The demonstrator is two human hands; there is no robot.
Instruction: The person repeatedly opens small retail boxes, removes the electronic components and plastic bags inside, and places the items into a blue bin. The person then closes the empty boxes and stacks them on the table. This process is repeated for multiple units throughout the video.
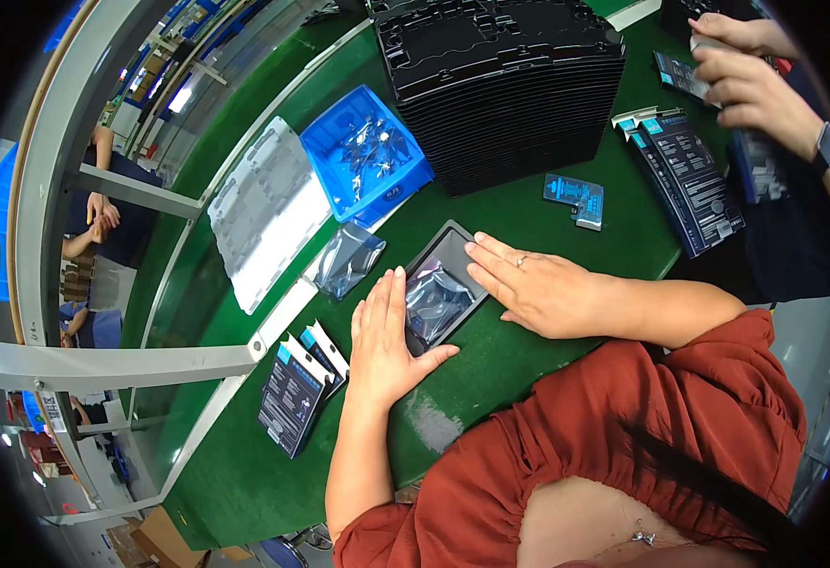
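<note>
A small dark grey open tray [479, 254] lies on the green table in front of me. A shiny, see-through silvery bag [434, 301] rests inside it; I cannot make out its contents. My left hand [384, 339] lies along the tray's left side, fingers straight and thumb spread near its close end. My right hand [543, 292] reaches over from the right, its outstretched fingertips on the tray's right rim. Neither hand is closed. Just beyond the left fingertips lies another silvery bag [349, 259].
A blue bin [407, 180] holds several small bags. Behind stands a tall stack of black trays [519, 104]. Dark printed boxes [294, 398] lie at left, more boxes [685, 180] at right. Nearby are a blue card piece [578, 199], a pale plastic tray [268, 213] and a co-worker's hands [751, 85].
</note>
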